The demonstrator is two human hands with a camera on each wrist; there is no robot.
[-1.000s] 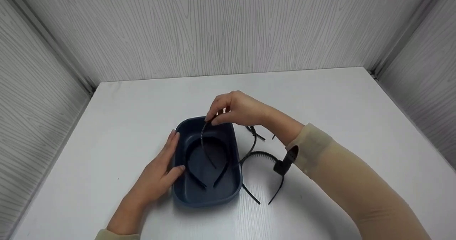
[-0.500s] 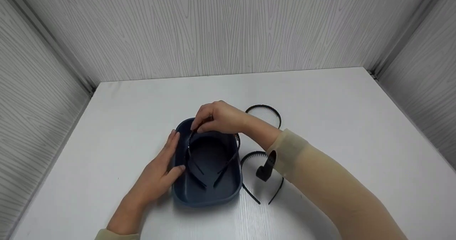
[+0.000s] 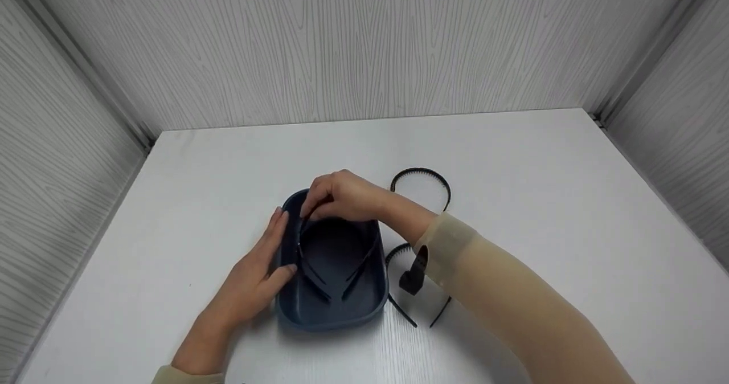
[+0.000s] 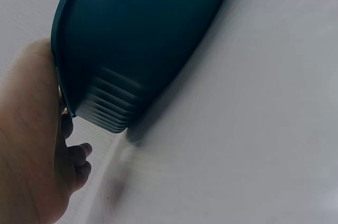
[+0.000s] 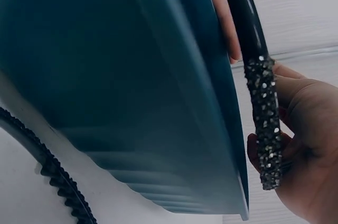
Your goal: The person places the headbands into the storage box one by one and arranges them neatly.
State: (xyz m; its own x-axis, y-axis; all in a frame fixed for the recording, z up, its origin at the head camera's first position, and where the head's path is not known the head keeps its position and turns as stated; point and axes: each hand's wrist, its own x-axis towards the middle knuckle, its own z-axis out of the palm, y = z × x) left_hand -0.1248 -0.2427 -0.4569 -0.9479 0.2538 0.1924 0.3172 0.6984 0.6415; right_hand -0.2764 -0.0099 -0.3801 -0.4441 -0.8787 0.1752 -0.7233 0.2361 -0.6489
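A dark blue plastic tub (image 3: 333,321) stands on the white table. My right hand (image 3: 310,208) pinches the top of a black headband (image 3: 300,244) at the tub's far end, with the band's arms reaching down inside. In the right wrist view this headband (image 5: 261,113) has a glittery studded stretch, held against the tub's rim (image 5: 232,145). Another black headband (image 3: 324,290) lies on the tub's floor. My left hand (image 3: 282,241) rests flat against the tub's left wall, thumb on the rim. The left wrist view shows that hand (image 4: 31,145) beside the tub (image 4: 142,39).
Two black toothed headbands lie on the table right of the tub: one at the far side (image 3: 421,174), one nearer (image 3: 401,310), partly under my right sleeve (image 3: 484,281). Grey wood-grain walls enclose the table on three sides.
My right hand has come down and left with the headband, bringing it from above the tub into it. The far headband on the table is now uncovered. The left hand has not moved.
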